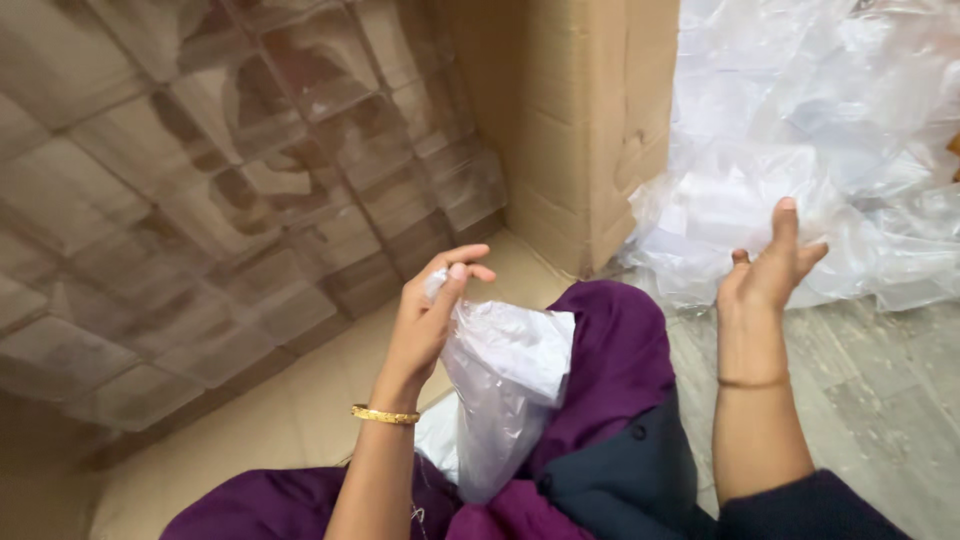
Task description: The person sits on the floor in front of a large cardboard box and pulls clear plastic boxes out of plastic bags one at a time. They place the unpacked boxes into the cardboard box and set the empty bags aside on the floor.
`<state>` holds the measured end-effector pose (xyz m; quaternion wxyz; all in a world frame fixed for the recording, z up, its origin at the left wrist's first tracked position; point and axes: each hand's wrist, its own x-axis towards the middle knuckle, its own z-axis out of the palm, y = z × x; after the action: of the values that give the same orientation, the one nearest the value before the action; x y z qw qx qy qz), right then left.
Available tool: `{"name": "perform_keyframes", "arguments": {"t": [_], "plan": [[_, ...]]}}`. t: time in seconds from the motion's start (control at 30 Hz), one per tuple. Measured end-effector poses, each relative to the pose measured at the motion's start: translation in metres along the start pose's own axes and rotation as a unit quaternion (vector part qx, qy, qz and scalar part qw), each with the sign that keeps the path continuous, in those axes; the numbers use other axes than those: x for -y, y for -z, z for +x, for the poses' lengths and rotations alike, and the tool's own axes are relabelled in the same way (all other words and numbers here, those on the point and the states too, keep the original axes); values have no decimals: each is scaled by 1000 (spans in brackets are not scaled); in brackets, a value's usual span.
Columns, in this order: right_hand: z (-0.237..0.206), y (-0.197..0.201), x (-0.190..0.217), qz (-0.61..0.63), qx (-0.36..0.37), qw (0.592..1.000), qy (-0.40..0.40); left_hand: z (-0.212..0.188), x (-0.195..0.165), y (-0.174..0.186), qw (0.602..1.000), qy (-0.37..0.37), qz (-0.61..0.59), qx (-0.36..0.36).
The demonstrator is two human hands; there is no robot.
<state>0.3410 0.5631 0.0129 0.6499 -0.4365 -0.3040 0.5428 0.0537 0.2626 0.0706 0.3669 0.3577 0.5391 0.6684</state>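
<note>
My left hand [432, 305], with a gold bangle on the wrist, pinches the top corner of a clear plastic bag [510, 385] that holds something white and hangs over my lap. My right hand [768, 272] is raised with fingers apart, touching the near edge of a big heap of crumpled clear plastic bags [820, 130] on the floor at the right. It holds nothing that I can see. My lap is covered by purple and dark cloth [610, 400].
A tall cardboard box [585, 120] stands at the centre back, between the heap and a stack of flat packets under clear film [230, 200] on the left. Tan cardboard lies under the stack; grey floor tiles [880, 380] show at right.
</note>
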Motion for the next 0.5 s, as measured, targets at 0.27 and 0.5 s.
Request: {"name": "perform_keyframes", "arguments": {"t": [0.27, 0.5], "plan": [[42, -4, -27, -256, 40, 959, 119, -4, 0, -3, 1000, -5, -2, 20], [-123, -82, 9, -184, 513, 829, 128, 8, -8, -2, 999, -21, 15, 43]]}}
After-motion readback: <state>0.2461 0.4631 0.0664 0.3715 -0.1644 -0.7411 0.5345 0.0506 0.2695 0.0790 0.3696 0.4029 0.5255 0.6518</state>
